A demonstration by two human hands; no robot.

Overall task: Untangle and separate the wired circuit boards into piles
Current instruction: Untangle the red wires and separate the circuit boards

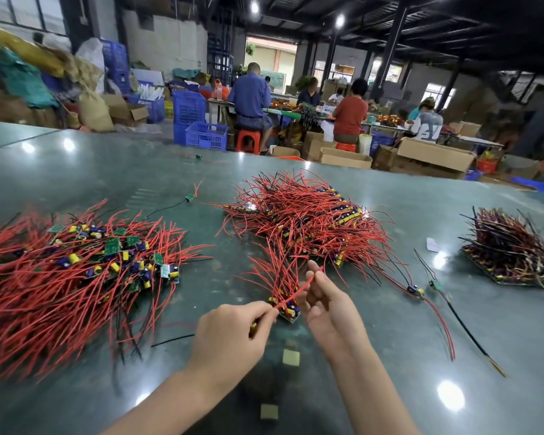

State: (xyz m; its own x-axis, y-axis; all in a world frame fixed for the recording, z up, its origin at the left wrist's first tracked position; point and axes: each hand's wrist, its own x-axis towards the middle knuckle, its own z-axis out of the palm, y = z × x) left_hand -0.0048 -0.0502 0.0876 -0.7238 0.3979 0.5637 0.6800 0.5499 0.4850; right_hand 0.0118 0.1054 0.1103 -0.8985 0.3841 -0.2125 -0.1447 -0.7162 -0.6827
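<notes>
Two hands draw one red lead taut above a green worktable heaped with wired circuit boards.

Head view: the left hand (230, 335), fingers curled, pinches the near end of the red wire (296, 291); the right hand (325, 304), fingers loosely bent, touches its far end. The wire's long axis runs from lower left to upper right between them, with a small circuit board (289, 310) just beneath. The tangled central heap (305, 218) lies straight ahead, a loose spread pile (76, 265) to the left, a neater stacked pile (512, 249) well off right. Thin rubbery leads, stiff flat boards, stubby yellow and blue components; the glossy tabletop (123, 171) mirrors the ceiling lamps.
</notes>
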